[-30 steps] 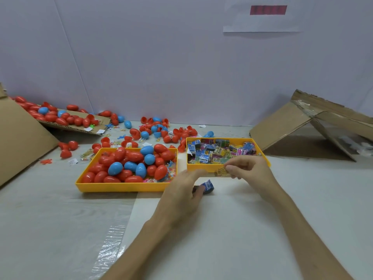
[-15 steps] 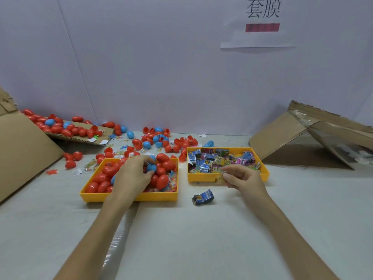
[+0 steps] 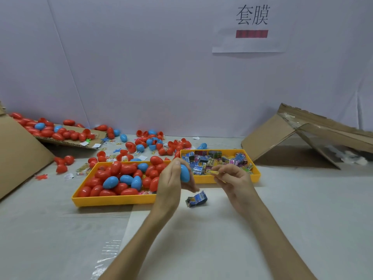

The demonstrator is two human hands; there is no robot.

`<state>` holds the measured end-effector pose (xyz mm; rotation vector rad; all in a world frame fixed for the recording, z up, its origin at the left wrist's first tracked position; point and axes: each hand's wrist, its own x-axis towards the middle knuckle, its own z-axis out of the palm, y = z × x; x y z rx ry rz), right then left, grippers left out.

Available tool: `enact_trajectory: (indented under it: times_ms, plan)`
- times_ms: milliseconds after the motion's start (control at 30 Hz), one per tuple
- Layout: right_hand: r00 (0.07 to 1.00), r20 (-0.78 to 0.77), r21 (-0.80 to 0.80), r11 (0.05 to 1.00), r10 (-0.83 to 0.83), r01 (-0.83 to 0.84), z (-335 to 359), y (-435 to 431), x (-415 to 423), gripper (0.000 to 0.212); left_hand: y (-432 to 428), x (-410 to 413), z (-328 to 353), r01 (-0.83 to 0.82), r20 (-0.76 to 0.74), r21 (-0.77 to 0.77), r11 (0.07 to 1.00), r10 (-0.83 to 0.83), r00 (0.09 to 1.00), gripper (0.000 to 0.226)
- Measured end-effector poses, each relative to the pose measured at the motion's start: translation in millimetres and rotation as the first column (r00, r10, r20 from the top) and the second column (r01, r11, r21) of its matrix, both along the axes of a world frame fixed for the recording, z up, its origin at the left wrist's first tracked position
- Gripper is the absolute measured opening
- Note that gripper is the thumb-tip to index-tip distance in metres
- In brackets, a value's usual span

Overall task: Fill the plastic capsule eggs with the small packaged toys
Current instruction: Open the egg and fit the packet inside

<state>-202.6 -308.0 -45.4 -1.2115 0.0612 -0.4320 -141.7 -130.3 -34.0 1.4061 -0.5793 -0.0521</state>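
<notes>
Packet: lay on the table, just below the gap between the hands.
Left hand: gripped a blue egg, fingers curled round it.
Right hand: pinched a yellow toy near the egg, not touching it.
Egg tray: held red and blue eggs, on the left.
Toy tray: held packaged toys, on the right.
Far eggs: lay scattered by the wall.

left hand: grips blue egg | right hand: pinches yellow packet

Paper sign on wall; torn cardboard right.
</notes>
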Motion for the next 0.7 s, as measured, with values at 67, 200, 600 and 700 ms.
enact_trajectory:
  times_ms: [67,200,600,700]
  plan:
    - [1.0,0.018,0.007,1.0,0.0,0.0,-1,1,-2,0.05,-6,-4,-2,0.085,-0.139,-0.039,0.996,-0.09,0.986,0.04]
    - [0.998,0.053,-0.064,0.998,0.018,-0.015,-2,5,-6,0.048,-8,-7,-2,0.208,-0.429,-0.055,0.976,-0.212,0.878,0.042]
    - [0.981,0.195,-0.384,0.919,-0.009,0.085,7,13,-18,0.031,7,-12,-1,0.479,-0.373,0.148,0.866,-0.399,0.837,0.028]
    - [0.986,0.149,-0.387,0.914,-0.071,0.124,6,12,-15,0.026,6,-11,-3,0.357,-0.362,0.123,0.926,-0.293,0.885,0.016]
